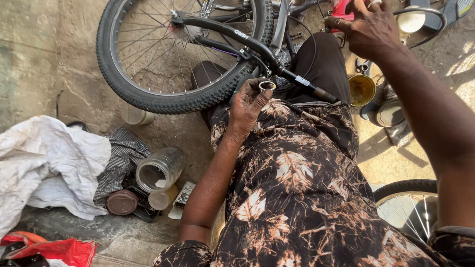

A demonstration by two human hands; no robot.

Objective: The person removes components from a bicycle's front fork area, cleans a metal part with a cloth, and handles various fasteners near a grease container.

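Metal ring [267, 85], small and silvery: pinched at the fingertips of the left hand [249, 106], just beside the black bicycle tyre [163, 101]. Right hand [368, 29]: grip clenched around a red object [341, 10] at upper frame. Glass jar [159, 169] lies on the floor, well apart.

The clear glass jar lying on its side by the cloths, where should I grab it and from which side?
Probably around the glass jar's ribbed body, coming down from above. It lies tipped, its open mouth facing the brown lid and small container, so that end is crowded; the upper side and far end are free. The left hand is nearest.
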